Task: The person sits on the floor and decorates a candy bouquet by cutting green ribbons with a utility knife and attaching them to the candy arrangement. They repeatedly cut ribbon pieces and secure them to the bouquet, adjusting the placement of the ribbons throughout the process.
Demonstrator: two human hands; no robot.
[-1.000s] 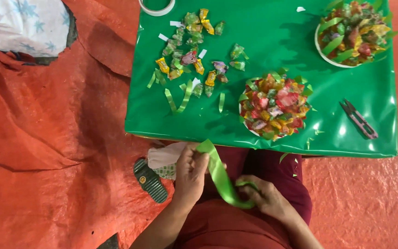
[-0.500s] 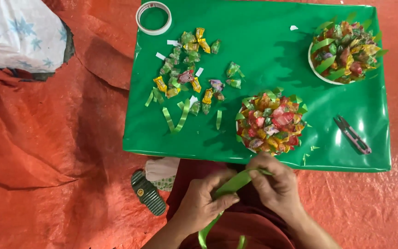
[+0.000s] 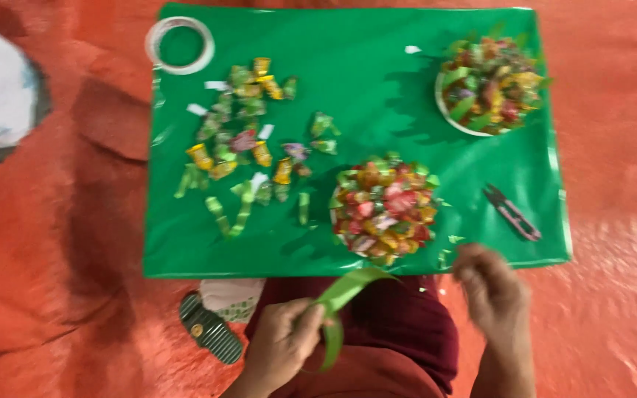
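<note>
My left hand (image 3: 282,343) pinches a strip of green ribbon (image 3: 342,298) that curls up and hangs over my dark red lap. My right hand (image 3: 492,291) is blurred, off the ribbon, fingers loosely apart near the front edge of the green sheet (image 3: 377,88). Just beyond it lie small snips (image 3: 512,212). A plate heaped with colourful wrapped candies (image 3: 383,208) stands in front of me on the sheet.
A second bowl of candy pieces (image 3: 488,82) sits at the far right. Loose candies and ribbon bits (image 3: 248,147) are scattered at the left, with a tape roll (image 3: 179,45) at the far-left corner. A sandal (image 3: 210,328) lies on the orange tarp (image 3: 53,258).
Both hands held the ribbon half a second ago. My right hand has let go and moved right toward the snips. The view has shifted down and blurred.
</note>
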